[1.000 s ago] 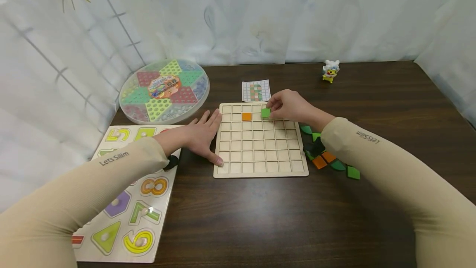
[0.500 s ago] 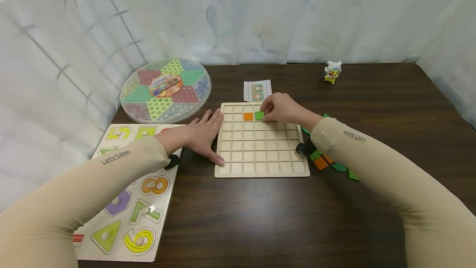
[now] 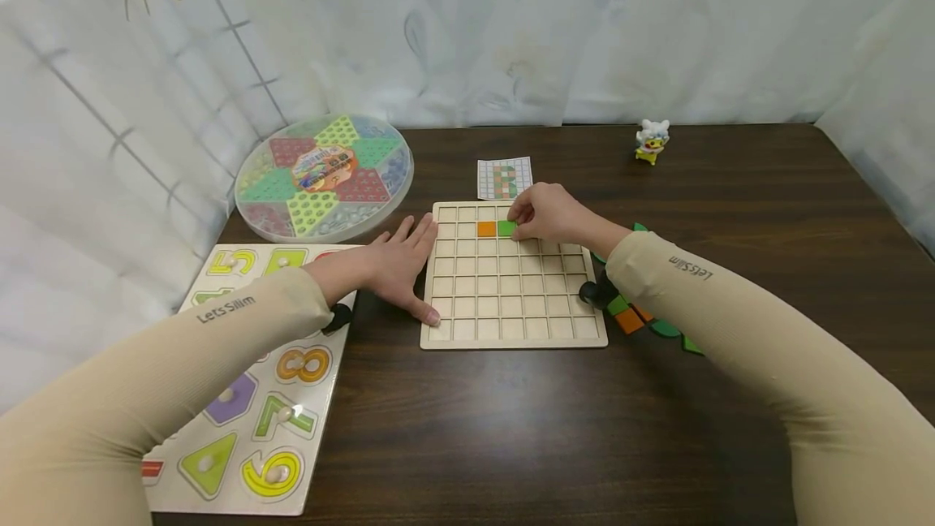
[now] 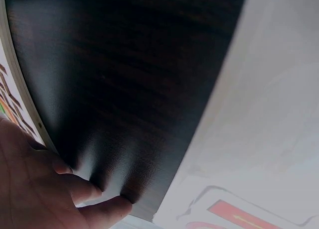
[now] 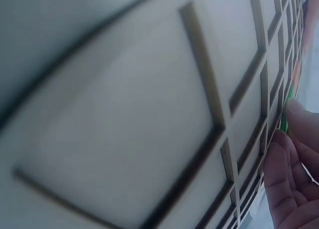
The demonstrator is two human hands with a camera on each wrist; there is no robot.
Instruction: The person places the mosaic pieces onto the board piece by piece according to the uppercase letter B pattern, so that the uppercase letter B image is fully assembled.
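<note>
A pale wooden grid board [image 3: 511, 331] lies on the dark table. In its second row sits an orange square tile [image 3: 486, 229], with a green square tile [image 3: 506, 228] directly to its right. My right hand [image 3: 551, 213] pinches the green tile by its right side, between thumb and fingers; the right wrist view shows the same green tile [image 5: 284, 118] low at the grid. My left hand [image 3: 400, 262] is spread along the board's left edge, thumb at the lower left corner. In the left wrist view its fingers [image 4: 107, 209] stretch out straight on the tabletop.
Loose green and orange tiles [image 3: 628, 321] lie right of the board, partly under the right sleeve. A printed pattern card [image 3: 504, 178] lies behind the board. At left are a round Chinese checkers set [image 3: 325, 177] and a number puzzle board [image 3: 248, 364]. A small figurine [image 3: 652, 141] stands back right.
My right hand has moved left with the green tile, bringing it from a cell's distance away to right beside the orange tile. My left hand has stayed in place.
</note>
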